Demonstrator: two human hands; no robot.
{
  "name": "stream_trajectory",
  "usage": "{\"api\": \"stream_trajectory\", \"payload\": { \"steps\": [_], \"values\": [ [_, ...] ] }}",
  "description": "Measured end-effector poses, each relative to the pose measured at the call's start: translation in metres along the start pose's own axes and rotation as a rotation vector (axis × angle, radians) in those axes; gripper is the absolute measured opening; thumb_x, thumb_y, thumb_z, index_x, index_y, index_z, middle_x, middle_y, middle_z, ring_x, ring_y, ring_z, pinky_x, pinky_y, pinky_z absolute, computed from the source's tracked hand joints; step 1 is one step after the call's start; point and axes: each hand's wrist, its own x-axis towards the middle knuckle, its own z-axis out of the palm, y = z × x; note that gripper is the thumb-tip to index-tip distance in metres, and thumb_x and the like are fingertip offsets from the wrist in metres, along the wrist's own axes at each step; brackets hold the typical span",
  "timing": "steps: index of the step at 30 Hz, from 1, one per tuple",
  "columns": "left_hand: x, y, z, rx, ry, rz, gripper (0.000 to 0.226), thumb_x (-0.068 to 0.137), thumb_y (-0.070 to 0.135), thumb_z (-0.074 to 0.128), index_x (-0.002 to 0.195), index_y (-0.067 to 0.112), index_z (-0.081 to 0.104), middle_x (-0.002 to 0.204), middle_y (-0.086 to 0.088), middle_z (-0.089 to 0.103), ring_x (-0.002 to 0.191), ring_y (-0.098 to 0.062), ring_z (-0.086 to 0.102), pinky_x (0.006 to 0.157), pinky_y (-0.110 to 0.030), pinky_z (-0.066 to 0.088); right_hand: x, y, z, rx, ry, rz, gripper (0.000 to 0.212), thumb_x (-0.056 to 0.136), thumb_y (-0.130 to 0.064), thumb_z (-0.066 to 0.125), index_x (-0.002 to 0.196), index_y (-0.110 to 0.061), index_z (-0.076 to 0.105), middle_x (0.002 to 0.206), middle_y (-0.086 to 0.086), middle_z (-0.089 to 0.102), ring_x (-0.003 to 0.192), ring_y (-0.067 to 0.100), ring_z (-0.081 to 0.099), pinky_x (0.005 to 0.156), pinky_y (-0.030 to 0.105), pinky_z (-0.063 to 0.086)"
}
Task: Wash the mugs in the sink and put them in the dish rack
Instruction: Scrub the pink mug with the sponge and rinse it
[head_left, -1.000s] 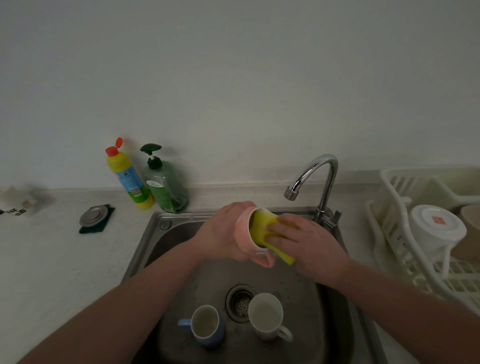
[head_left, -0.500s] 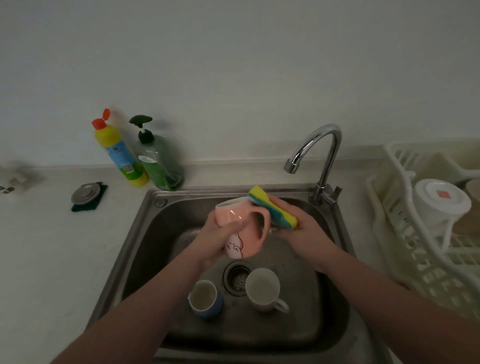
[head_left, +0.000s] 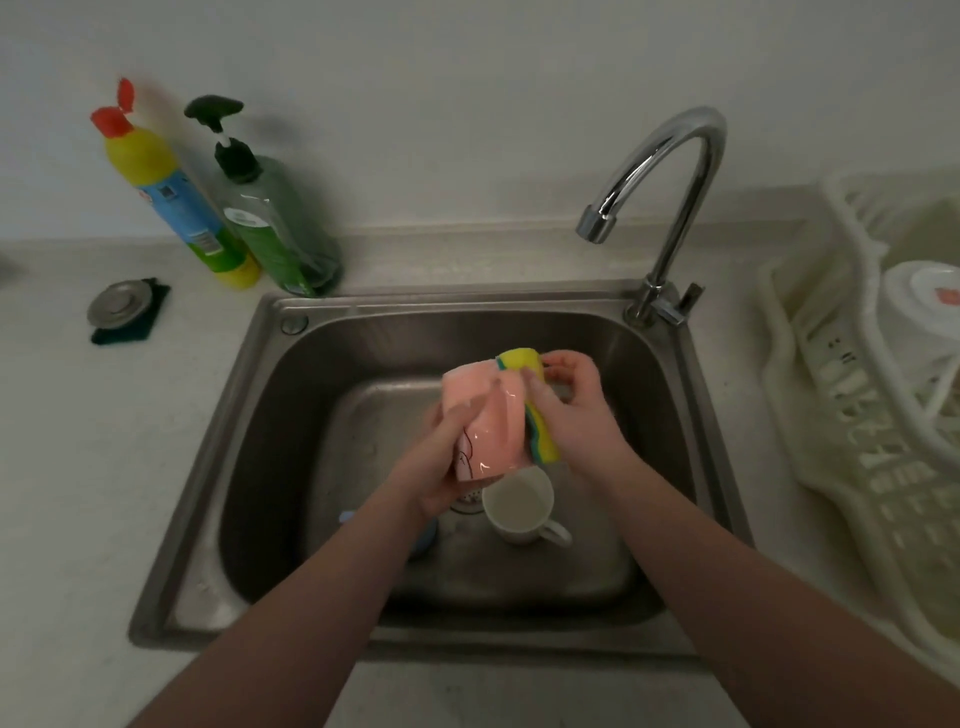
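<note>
Over the steel sink (head_left: 660, 364) my left hand (head_left: 441, 462) grips a pink mug (head_left: 485, 415), held roughly upside down with its base pointing up and away. My right hand (head_left: 576, 410) presses a yellow and green sponge (head_left: 540, 410) against the mug's right side. On the sink floor just below stands a white mug (head_left: 519, 506), upright, handle to the right. A blue mug (head_left: 423, 538) is mostly hidden behind my left forearm. The white dish rack (head_left: 841, 415) stands at the right with a white overturned vessel (head_left: 919, 312) in it.
The chrome tap (head_left: 670, 171) arches over the sink's back right corner, with no water running. A yellow bottle with a red cap (head_left: 176, 197) and a green pump bottle (head_left: 270, 218) stand behind the sink's left corner. A metal sink plug (head_left: 120, 301) lies on a dark pad at left.
The mug has been turned over from mouth-facing-me to base up. The sponge has moved from inside the mug to its outer side. My view has tilted down towards the sink.
</note>
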Motion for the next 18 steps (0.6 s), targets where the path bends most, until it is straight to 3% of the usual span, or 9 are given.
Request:
{"api": "stream_trajectory", "payload": {
  "steps": [3, 7, 10, 13, 15, 18],
  "values": [
    [0.006, -0.01, 0.002, -0.041, 0.048, 0.012, 0.071, 0.07, 0.046, 0.076, 0.134, 0.026, 0.049, 0.126, -0.013, 0.062, 0.111, -0.032, 0.063, 0.077, -0.05, 0.056, 0.002, 0.008, 0.008, -0.123, 0.036, -0.113, 0.043, 0.092, -0.035, 0.058, 0.133, -0.028, 0.047, 0.125, -0.006, 0.044, 0.109, 0.006, 0.048, 0.094, 0.026, 0.043],
    [0.014, -0.023, 0.002, -0.083, 0.045, -0.021, 0.075, 0.07, 0.056, 0.07, 0.136, 0.026, 0.05, 0.128, -0.011, 0.062, 0.111, -0.029, 0.063, 0.071, -0.042, 0.056, 0.001, 0.02, 0.015, -0.149, 0.079, -0.124, 0.041, 0.096, -0.032, 0.052, 0.135, -0.023, 0.05, 0.13, -0.001, 0.038, 0.11, 0.005, 0.044, 0.098, 0.023, 0.037],
    [0.021, -0.031, 0.0, -0.018, 0.072, -0.032, 0.087, 0.061, 0.065, 0.074, 0.135, 0.026, 0.051, 0.126, -0.011, 0.064, 0.107, -0.027, 0.066, 0.071, -0.04, 0.056, 0.004, 0.032, 0.013, -0.063, 0.051, -0.03, 0.041, 0.096, -0.033, 0.051, 0.136, -0.026, 0.048, 0.135, -0.004, 0.047, 0.119, 0.008, 0.047, 0.105, 0.032, 0.04],
    [0.027, -0.042, -0.002, 0.038, 0.084, -0.032, 0.091, 0.055, 0.069, 0.077, 0.132, 0.028, 0.053, 0.122, -0.009, 0.066, 0.108, -0.028, 0.065, 0.072, -0.041, 0.056, 0.006, 0.047, 0.009, 0.013, 0.031, 0.065, 0.041, 0.095, -0.035, 0.053, 0.135, -0.026, 0.05, 0.13, -0.005, 0.055, 0.118, 0.011, 0.053, 0.103, 0.04, 0.045],
    [0.031, -0.049, -0.002, 0.036, 0.093, -0.01, 0.083, 0.06, 0.066, 0.076, 0.131, 0.03, 0.052, 0.122, -0.007, 0.066, 0.108, -0.028, 0.066, 0.073, -0.045, 0.056, 0.006, 0.057, 0.007, 0.045, 0.049, 0.085, 0.039, 0.094, -0.036, 0.054, 0.132, -0.027, 0.054, 0.125, -0.004, 0.06, 0.114, 0.011, 0.057, 0.101, 0.04, 0.048],
    [0.034, -0.06, -0.001, 0.0, 0.148, 0.01, 0.094, 0.05, 0.067, 0.08, 0.129, 0.03, 0.046, 0.122, -0.006, 0.063, 0.107, -0.028, 0.065, 0.077, -0.052, 0.056, 0.005, 0.069, 0.006, 0.099, 0.051, 0.127, 0.032, 0.095, -0.037, 0.053, 0.124, -0.027, 0.059, 0.116, -0.005, 0.065, 0.108, 0.012, 0.061, 0.093, 0.035, 0.052]
  ]
}}
